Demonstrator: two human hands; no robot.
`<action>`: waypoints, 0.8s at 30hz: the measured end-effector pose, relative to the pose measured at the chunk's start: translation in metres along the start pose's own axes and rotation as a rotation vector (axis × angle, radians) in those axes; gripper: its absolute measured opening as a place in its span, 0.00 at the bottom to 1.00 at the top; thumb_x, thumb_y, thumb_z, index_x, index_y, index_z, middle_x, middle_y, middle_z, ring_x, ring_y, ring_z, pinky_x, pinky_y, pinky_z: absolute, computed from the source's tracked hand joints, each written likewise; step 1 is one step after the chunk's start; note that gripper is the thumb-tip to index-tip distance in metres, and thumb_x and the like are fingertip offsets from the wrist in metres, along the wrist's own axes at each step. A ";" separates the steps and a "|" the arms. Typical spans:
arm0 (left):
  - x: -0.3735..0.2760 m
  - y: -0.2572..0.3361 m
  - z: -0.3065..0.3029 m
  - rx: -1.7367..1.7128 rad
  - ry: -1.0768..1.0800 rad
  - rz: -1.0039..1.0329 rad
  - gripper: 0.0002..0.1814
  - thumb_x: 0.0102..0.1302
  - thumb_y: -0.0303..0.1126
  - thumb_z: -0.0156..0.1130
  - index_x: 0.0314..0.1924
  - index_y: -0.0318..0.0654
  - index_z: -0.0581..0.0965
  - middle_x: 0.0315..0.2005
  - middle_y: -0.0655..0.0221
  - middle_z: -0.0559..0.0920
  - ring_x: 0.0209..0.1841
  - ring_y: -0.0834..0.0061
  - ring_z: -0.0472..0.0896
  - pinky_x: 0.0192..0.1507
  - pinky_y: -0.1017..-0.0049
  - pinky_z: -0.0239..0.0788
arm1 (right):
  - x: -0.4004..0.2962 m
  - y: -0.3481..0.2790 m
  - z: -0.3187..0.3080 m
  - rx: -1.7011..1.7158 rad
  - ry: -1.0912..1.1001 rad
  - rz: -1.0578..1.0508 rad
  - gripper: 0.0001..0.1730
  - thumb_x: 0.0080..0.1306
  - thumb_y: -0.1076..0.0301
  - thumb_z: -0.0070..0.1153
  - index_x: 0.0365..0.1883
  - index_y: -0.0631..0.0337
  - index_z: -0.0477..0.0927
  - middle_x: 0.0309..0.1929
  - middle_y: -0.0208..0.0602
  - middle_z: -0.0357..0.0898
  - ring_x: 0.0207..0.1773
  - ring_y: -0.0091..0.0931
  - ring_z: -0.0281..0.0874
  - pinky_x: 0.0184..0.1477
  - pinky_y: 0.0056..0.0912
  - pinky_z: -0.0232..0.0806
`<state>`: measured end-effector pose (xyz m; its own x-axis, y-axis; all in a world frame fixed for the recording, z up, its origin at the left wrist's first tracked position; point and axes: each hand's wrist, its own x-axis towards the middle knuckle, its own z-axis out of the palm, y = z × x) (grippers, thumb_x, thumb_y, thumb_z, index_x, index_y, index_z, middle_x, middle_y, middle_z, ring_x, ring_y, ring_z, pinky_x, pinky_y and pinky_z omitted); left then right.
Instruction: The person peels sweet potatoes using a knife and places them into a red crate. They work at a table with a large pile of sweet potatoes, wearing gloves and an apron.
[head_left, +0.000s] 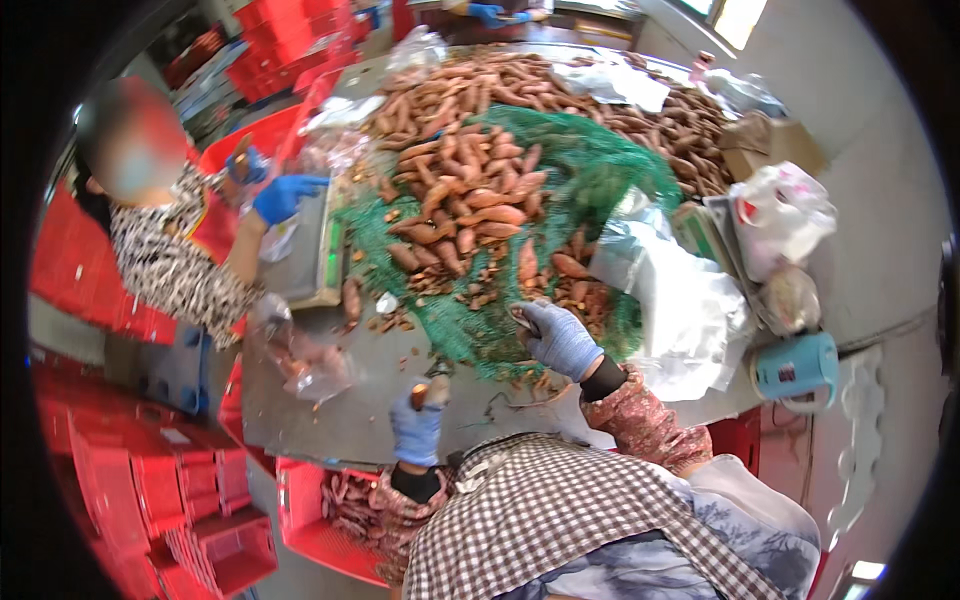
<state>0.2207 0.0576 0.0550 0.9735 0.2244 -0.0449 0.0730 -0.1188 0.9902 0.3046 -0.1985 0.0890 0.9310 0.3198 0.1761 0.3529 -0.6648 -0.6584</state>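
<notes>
My left hand, in a blue glove, is closed around a sweet potato whose orange cut end shows between the fingers. It is over the near edge of the metal table. Further right, my right hand, gloved alike, grips a small blade-like tool, mostly hidden by the fingers and blurred. Beneath and beyond it spreads a green mesh net strewn with cut scraps. On the net is a heap of sweet potatoes.
A co-worker's blue-gloved hand is over a scale at left. Bagged sweet potatoes lie nearer. White plastic bags and a light-blue jug stand right. A red crate sits below the table edge.
</notes>
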 end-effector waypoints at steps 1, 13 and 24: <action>-0.002 0.014 -0.005 -0.001 -0.012 -0.129 0.17 0.62 0.43 0.65 0.24 0.39 0.75 0.17 0.78 0.75 0.20 0.87 0.68 0.24 0.79 0.61 | -0.003 -0.003 -0.011 -0.012 0.105 0.030 0.21 0.56 0.75 0.56 0.50 0.59 0.75 0.42 0.46 0.77 0.45 0.39 0.77 0.46 0.34 0.71; -0.004 -0.008 -0.007 0.063 -0.104 -0.129 0.08 0.65 0.35 0.58 0.36 0.38 0.79 0.25 0.73 0.80 0.28 0.78 0.77 0.32 0.79 0.70 | -0.014 0.094 -0.074 -0.559 0.379 -0.008 0.35 0.51 0.70 0.59 0.60 0.58 0.64 0.55 0.54 0.67 0.59 0.47 0.65 0.58 0.46 0.63; -0.010 0.009 0.000 0.007 -0.142 -0.044 0.11 0.64 0.39 0.63 0.37 0.39 0.79 0.23 0.75 0.78 0.25 0.85 0.72 0.29 0.79 0.67 | -0.005 0.262 -0.127 -0.054 0.718 0.376 0.12 0.65 0.65 0.57 0.38 0.68 0.78 0.29 0.36 0.80 0.33 0.26 0.75 0.39 0.29 0.68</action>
<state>0.2118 0.0540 0.0642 0.9902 0.0907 -0.1065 0.1169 -0.1189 0.9860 0.4041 -0.4604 0.0081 0.8145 -0.4303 0.3891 -0.0082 -0.6791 -0.7340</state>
